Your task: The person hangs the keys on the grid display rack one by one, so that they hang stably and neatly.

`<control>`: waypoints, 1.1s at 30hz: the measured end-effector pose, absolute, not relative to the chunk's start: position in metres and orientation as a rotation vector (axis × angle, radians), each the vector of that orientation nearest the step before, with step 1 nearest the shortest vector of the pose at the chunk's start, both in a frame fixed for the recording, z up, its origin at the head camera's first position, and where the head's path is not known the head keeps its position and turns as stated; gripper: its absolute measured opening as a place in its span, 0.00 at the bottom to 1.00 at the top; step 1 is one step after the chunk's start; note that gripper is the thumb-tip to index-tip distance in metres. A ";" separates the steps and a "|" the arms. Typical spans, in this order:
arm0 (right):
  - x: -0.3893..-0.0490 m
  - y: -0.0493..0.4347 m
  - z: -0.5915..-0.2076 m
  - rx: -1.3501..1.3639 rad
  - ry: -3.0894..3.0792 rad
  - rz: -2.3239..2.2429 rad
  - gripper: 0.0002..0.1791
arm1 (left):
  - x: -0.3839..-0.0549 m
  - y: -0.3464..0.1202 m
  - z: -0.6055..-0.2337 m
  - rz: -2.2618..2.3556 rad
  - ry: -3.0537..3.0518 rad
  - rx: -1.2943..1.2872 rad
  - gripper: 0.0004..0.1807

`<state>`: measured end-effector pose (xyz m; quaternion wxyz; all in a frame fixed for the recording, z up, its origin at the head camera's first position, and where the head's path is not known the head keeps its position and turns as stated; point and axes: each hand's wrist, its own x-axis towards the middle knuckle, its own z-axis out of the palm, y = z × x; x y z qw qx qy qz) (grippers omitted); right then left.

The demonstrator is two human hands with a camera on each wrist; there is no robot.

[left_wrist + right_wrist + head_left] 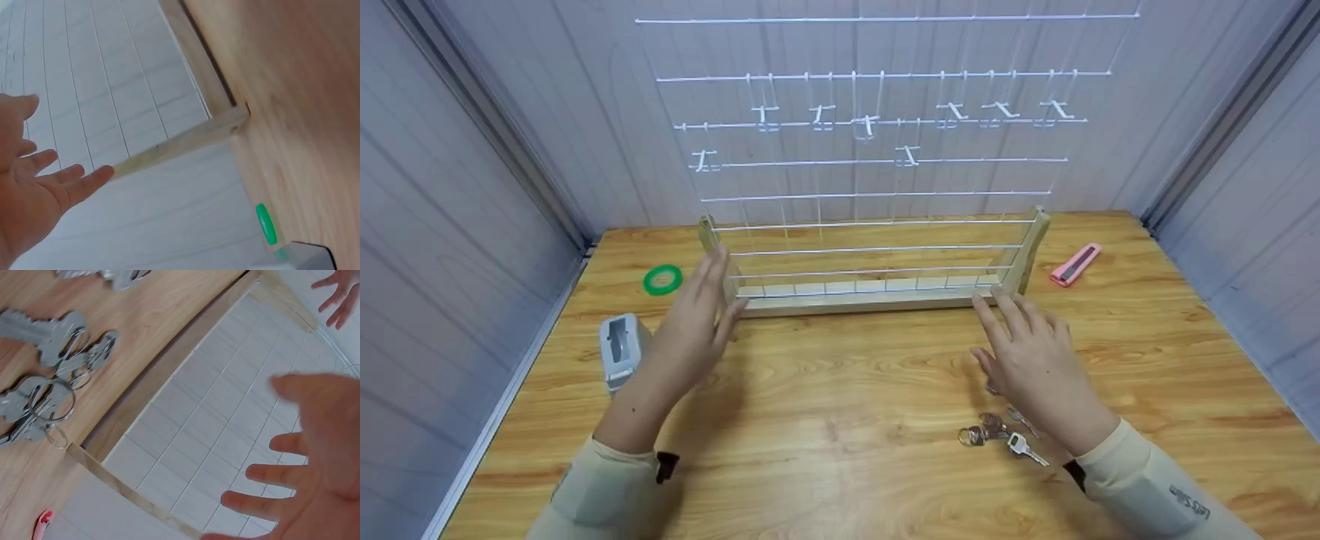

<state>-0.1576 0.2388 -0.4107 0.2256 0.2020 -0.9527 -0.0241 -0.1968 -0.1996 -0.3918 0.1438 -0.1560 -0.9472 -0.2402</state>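
Observation:
A white wire grid rack (877,249) stands upright on a wooden base (862,304) in the head view. My left hand (690,322) is beside the rack's left wooden post (707,234), fingers extended; the left wrist view does not settle whether they touch it. Over the lower right corner of the base, my right hand (1035,360) has its fingers spread, and the right wrist view shows nothing in its palm. Several white hooks (868,126) hang on the grid's upper wires. Keys on rings (1020,444) lie beside my right hand, partly hidden by it.
Green tape (662,280) lies left of the rack. A grey holder with a slot (620,341) sits by my left forearm. Right of the rack is a pink box cutter (1075,264). Pale panel walls (1245,187) enclose the wooden table (832,480) at the back and sides.

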 end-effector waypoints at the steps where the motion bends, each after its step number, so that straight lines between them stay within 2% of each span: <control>1: -0.157 0.239 -0.411 0.572 -2.595 -0.041 0.39 | -0.201 -0.202 -0.390 -0.711 -2.710 -0.439 0.41; 10: -0.147 0.244 -0.410 0.765 -2.467 0.223 0.35 | -0.249 -0.224 -0.376 -0.983 -2.615 -0.328 0.38; 16: -0.136 0.255 -0.405 0.785 -2.758 0.437 0.30 | -0.273 -0.231 -0.378 -1.365 -2.513 -0.366 0.36; 23: -0.147 0.272 -0.405 0.630 -3.112 0.590 0.24 | -0.276 -0.242 -0.387 -1.486 -2.449 -0.314 0.30; 33: -0.169 0.311 -0.419 0.491 -3.250 0.910 0.23 | -0.282 -0.235 -0.381 -1.495 -2.465 -0.315 0.27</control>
